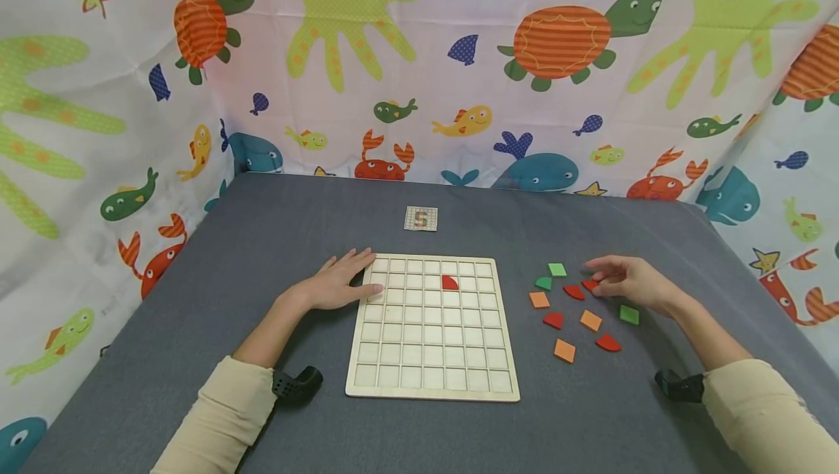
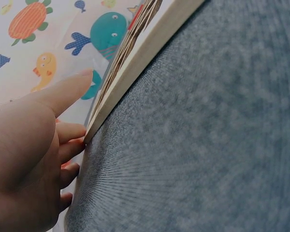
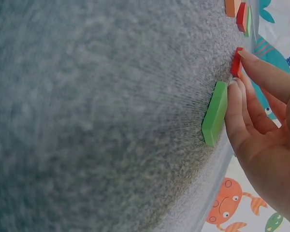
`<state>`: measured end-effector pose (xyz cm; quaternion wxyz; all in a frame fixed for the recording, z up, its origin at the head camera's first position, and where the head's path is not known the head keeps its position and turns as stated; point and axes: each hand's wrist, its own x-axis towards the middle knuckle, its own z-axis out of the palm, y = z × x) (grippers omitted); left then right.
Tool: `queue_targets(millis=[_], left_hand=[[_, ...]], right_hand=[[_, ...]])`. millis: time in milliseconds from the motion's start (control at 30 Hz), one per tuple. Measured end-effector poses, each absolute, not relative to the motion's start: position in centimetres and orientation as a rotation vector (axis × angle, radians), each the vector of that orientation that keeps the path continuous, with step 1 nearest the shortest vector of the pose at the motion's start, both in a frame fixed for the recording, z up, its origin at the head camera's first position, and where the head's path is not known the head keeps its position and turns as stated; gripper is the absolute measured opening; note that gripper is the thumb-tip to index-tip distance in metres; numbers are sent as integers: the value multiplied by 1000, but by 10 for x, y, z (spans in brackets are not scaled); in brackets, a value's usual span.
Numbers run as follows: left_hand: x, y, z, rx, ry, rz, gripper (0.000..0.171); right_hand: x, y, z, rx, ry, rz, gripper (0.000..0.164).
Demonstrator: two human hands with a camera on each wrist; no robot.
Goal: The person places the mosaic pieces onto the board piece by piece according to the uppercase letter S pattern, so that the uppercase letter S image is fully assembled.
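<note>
The wooden grid board (image 1: 432,397) lies flat on the table, with one red quarter-circle piece (image 1: 449,283) in a cell of its upper part. My left hand (image 1: 334,283) rests at the board's upper left edge, fingers extended and thumb over the rim. To the right of the board, my right hand (image 1: 632,283) has thumb and fingers at a small red quarter-circle piece (image 3: 237,63), pinching it at the table surface. A green square piece (image 3: 215,114) lies right beside those fingers in the right wrist view.
Around the right hand lie loose pieces: orange squares (image 1: 564,350), red quarter-circles (image 1: 608,343), a light green square (image 1: 556,269) and a darker green quarter-circle (image 1: 543,282). A small pattern card (image 1: 421,218) lies behind the board. A printed cloth (image 1: 406,59) hangs behind the grey table (image 1: 295,212).
</note>
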<state>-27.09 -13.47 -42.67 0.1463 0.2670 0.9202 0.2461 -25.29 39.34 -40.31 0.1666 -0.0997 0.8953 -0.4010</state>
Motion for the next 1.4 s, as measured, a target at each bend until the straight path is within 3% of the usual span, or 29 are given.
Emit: queue_targets(millis=[667,967,1400], left_hand=[[-272,-132,-424,754,2647,719,78],[-270,-133,-423,761,2641,729,78],[-267,-136,-422,782,2637,722,78]], right_hand=[[-256,392,-395,-234,2600,-992,35],[-261,378,-388,-190,2511,-1155,40],[-276,332,-386,-330,2511,-1210,41]])
